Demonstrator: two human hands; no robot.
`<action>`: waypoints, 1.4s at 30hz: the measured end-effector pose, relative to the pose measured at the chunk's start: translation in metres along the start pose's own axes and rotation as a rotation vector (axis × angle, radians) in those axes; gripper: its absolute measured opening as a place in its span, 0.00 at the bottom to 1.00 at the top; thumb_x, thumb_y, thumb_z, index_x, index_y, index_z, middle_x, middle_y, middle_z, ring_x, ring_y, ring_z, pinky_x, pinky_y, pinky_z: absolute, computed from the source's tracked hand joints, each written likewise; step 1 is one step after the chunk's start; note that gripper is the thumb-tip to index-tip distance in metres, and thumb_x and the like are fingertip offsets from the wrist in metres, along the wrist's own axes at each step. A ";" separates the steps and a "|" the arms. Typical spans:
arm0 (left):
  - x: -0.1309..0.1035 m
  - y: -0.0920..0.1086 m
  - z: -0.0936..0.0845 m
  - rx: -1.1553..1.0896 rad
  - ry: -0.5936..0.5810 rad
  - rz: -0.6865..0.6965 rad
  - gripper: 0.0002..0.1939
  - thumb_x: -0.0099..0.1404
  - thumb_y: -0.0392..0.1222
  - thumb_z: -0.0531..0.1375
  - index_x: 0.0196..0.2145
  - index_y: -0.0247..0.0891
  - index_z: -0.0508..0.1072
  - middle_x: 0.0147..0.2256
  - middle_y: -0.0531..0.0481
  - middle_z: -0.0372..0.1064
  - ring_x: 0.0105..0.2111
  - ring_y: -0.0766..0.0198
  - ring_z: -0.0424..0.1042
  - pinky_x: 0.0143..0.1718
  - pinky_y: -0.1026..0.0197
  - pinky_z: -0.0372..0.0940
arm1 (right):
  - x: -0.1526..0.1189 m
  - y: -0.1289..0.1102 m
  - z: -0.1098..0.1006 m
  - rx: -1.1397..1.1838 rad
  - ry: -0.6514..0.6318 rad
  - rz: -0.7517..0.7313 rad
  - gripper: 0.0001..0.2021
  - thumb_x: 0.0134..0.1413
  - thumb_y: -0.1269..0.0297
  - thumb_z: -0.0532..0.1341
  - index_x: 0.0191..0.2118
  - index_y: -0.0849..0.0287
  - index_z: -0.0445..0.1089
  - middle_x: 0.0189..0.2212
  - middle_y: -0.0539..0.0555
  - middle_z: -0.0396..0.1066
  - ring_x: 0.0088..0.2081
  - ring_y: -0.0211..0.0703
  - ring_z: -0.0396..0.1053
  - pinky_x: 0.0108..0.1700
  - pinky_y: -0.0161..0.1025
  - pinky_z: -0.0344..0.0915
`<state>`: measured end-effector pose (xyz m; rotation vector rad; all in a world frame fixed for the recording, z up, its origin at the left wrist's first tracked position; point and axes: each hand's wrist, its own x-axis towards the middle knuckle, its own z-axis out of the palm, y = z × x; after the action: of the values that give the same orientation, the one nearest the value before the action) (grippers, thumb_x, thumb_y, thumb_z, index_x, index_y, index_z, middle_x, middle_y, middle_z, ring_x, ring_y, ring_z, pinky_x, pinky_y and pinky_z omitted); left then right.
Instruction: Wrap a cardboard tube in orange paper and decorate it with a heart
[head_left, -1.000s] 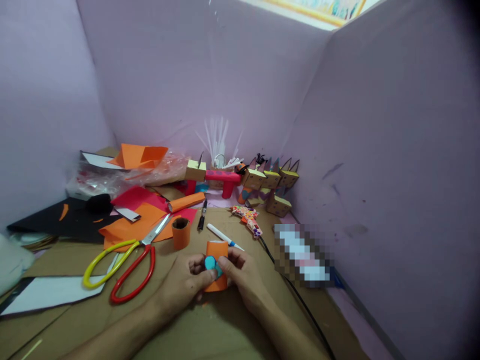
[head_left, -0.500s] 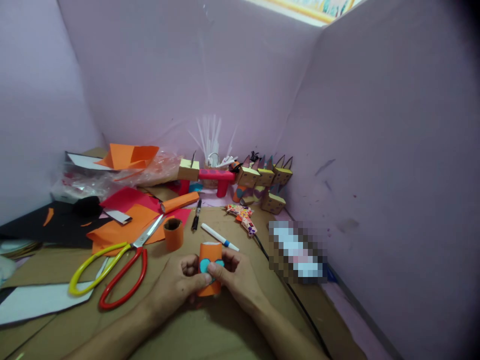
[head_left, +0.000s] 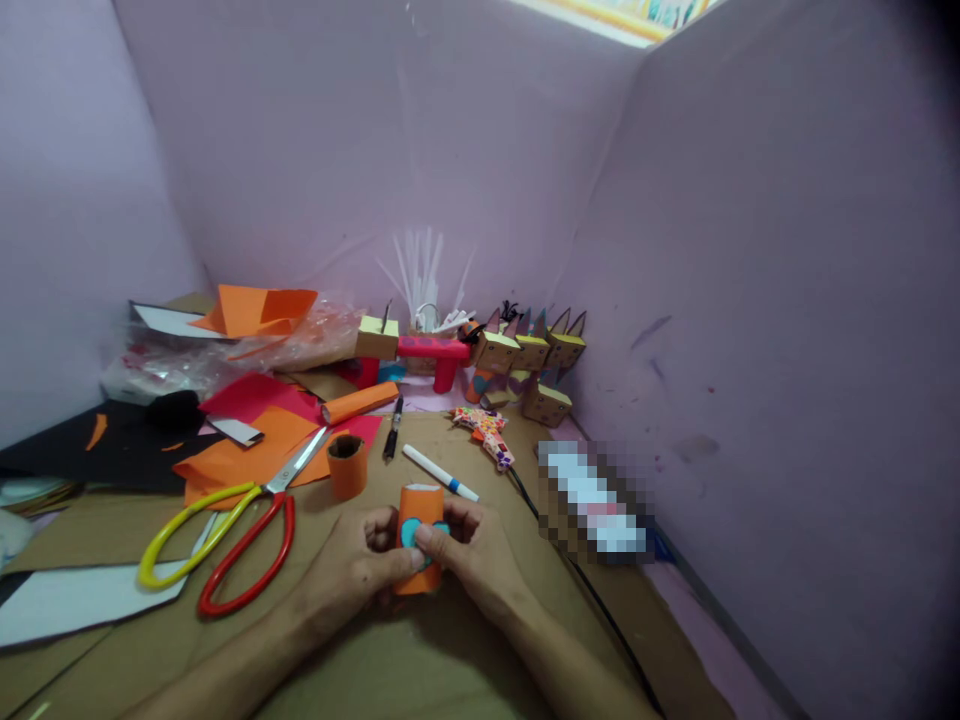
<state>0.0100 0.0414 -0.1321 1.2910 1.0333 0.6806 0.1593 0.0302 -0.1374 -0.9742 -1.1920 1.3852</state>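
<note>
Upright between both hands is an orange paper tube (head_left: 421,505) with a blue heart shape (head_left: 409,532) on its front. My left hand (head_left: 360,560) grips it from the left, thumb on the lower front. From the right, my right hand (head_left: 472,555) holds the same tube, its thumb pressing on the blue shape. The fingers behind the tube are partly hidden. A second orange tube (head_left: 347,478) stands open-topped behind my left hand. Beyond my right hand lies a white marker (head_left: 439,473) with a blue band.
Scissors (head_left: 277,490) with yellow and red handles lie left, near orange paper (head_left: 225,465). A patterned glue gun (head_left: 487,437) trails a black cord on the right. A black pen (head_left: 393,430), rolled orange tube (head_left: 360,403) and cardboard animal heads (head_left: 498,352) are at the back.
</note>
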 end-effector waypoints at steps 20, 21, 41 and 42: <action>-0.007 0.007 -0.001 0.120 0.048 0.059 0.24 0.52 0.61 0.57 0.25 0.32 0.68 0.12 0.57 0.57 0.12 0.73 0.53 0.14 0.70 0.47 | -0.002 0.000 -0.003 0.077 -0.037 0.047 0.17 0.34 0.56 0.70 0.32 0.62 0.75 0.25 0.50 0.73 0.26 0.37 0.68 0.31 0.33 0.65; -0.007 0.007 -0.001 0.116 0.063 0.052 0.25 0.51 0.62 0.57 0.25 0.32 0.68 0.11 0.57 0.57 0.11 0.73 0.53 0.13 0.70 0.47 | -0.003 -0.001 -0.003 0.087 -0.052 0.041 0.18 0.33 0.58 0.71 0.33 0.62 0.75 0.25 0.50 0.73 0.27 0.37 0.69 0.33 0.33 0.65; -0.008 -0.001 0.001 0.117 -0.041 0.103 0.20 0.55 0.55 0.56 0.29 0.32 0.69 0.15 0.56 0.59 0.12 0.73 0.56 0.13 0.71 0.49 | 0.000 0.005 -0.008 0.140 0.035 0.155 0.14 0.24 0.65 0.73 0.23 0.63 0.72 0.18 0.47 0.71 0.19 0.32 0.66 0.26 0.30 0.64; -0.008 -0.001 0.001 0.106 -0.039 0.089 0.19 0.55 0.54 0.56 0.29 0.31 0.69 0.15 0.56 0.59 0.12 0.73 0.56 0.13 0.71 0.50 | 0.000 0.005 -0.008 0.138 0.036 0.157 0.14 0.24 0.65 0.73 0.23 0.63 0.72 0.18 0.48 0.71 0.19 0.32 0.66 0.26 0.30 0.64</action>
<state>0.0075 0.0338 -0.1312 1.4437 0.9955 0.6730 0.1658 0.0318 -0.1440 -1.0076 -0.9962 1.5453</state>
